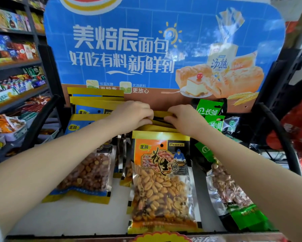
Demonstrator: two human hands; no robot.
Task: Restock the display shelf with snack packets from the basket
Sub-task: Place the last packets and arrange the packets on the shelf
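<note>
Both my hands reach to the back of the display shelf (76,217). My left hand (134,114) and my right hand (183,117) pinch the yellow top edge of a peanut packet (161,117) standing in the middle row. In front of it lies an orange-labelled peanut packet (161,180) with a clear window. Blue-labelled peanut packets (90,109) stand in a row at the left, one (89,173) lying under my left forearm. Green-topped packets (209,109) fill the right row. The basket is not in view.
A blue bread poster (164,46) backs the shelf. Black curved side rails (283,137) flank it. Shelves of assorted snacks (15,81) stand at the left. Red packaging (300,123) shows at the right.
</note>
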